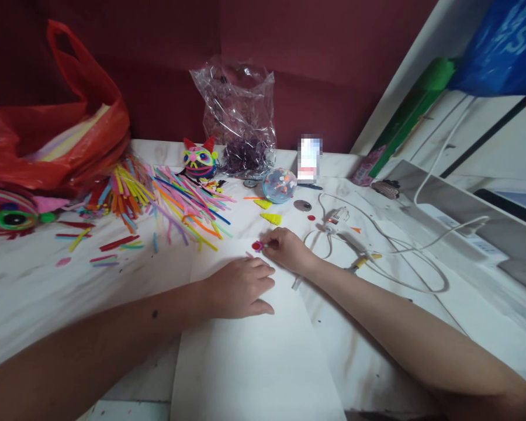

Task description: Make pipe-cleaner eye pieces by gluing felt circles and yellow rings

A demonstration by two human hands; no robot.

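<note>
A white sheet of paper (249,356) lies on the marbled tabletop in front of me. My left hand (241,287) rests palm down on it, fingers stretched and a little apart, holding nothing. At the far end of the sheet, my right hand (284,248) is closed, its fingertips pinched at the edge of a small round red piece with a purple rim (257,246). The fingertips partly hide its right side. A short pink strip lies just beside it. Two yellow triangular fuzzy pieces (272,218) lie beyond my right hand.
Colourful pipe cleaners (188,202) are heaped at the left, with cut bits nearby. Behind stand a decorated animal-face ball (199,161), a clear plastic bag (241,117), a round clear container (279,186) and a lit phone (309,159). White cables (403,240) loop at the right; a red bag (92,99) sits left.
</note>
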